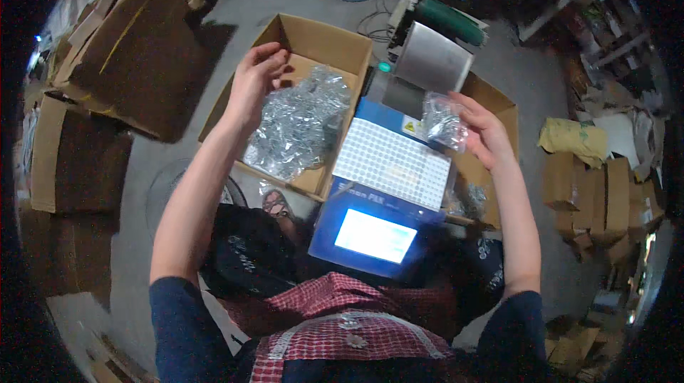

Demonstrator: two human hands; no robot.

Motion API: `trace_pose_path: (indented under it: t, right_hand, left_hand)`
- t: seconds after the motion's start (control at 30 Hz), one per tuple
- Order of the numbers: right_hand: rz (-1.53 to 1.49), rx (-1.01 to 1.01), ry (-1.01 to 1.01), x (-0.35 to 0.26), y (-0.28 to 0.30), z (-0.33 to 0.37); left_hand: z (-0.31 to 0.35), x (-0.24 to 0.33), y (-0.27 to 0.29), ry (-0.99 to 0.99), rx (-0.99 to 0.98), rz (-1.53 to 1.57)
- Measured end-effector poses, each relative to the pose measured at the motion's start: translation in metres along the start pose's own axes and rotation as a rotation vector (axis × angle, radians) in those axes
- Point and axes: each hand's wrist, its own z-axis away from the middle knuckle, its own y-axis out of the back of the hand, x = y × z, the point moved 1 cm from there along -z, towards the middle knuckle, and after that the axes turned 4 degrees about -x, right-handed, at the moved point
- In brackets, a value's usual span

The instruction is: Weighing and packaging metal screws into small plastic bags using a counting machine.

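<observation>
Bag of clear plastic [443,125], silvery pieces inside, pinched in my right grip [490,131]

I have the bag by its right side, fingers and thumb pressed on the film. It hangs over the far-right corner of the blue boxy machine with a white dotted panel [390,162], near the upright silver metal plate [434,57]; whether it touches either, I cannot tell. Behind my knuckles lies the right-hand brown cardboard box [504,106], with a few clear packets [467,201] by its near edge.

My left grip [258,75] is loosely curled, fingers apart from thumb, with nothing visible in it. It is over the left edge of the larger brown cardboard box [331,35], near its far-left corner, beside a heap of crinkled clear packets [303,123].

Slick film and a one-sided pinch could let the bag slide out, perhaps between machine and box. Swung inward, it might catch the plate's edge and tear, scattering the pieces.
</observation>
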Motion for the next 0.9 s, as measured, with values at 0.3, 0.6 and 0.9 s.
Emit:
trace_pose_path:
  t: [0.3, 0.6, 0.9]
  right_hand:
    - [0.082, 0.332, 0.101, 0.015, 0.047, -0.027]
    - [0.271, 0.403, 0.000, 0.016, 0.057, -0.022]
    - [0.576, 0.286, 0.065, 0.011, -0.021, 0.015]
  left_hand:
    - [-0.077, -0.252, 0.071, 0.101, 0.062, -1.000]
    - [-0.105, -0.243, 0.029, 0.152, -0.374, -1.282]
    - [-0.064, -0.172, 0.055, 0.379, -0.350, 0.101]
